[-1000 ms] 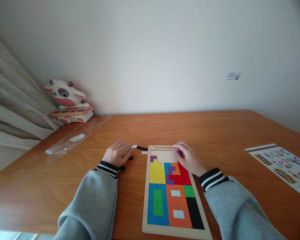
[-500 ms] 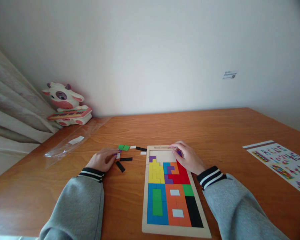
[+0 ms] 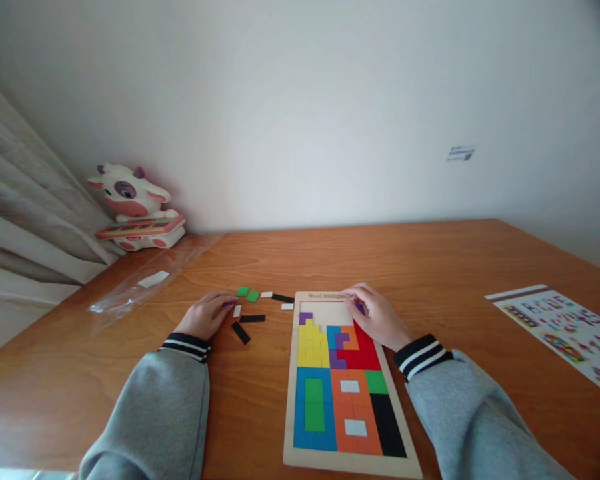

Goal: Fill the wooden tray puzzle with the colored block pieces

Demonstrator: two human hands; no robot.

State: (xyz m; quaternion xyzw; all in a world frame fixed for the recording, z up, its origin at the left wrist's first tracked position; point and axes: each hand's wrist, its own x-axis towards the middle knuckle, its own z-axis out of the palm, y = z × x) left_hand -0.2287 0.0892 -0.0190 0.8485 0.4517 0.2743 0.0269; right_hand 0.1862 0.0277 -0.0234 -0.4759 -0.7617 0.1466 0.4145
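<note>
1. Light-wood rectangular puzzle tray: flat on brown wooden table, between the hands, bare patch at far end.
2. Left hand: fingertips pinched on small flat purple piece. Best gripped by edges.
3. Right hand, well apart: on tray's far-right corner; can't tell if clamped. Light pressure should steady it.
4. Loose flat black bars, green squares, white rectangles between left hand and tray; avoid knocking.

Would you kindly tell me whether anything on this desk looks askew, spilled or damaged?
Nothing looks spilled or damaged. The loose black rectangular strips look slightly askew, lying at differing angles left of the pale wooden tray, whose colourful flat pieces mostly sit squarely together.
</note>
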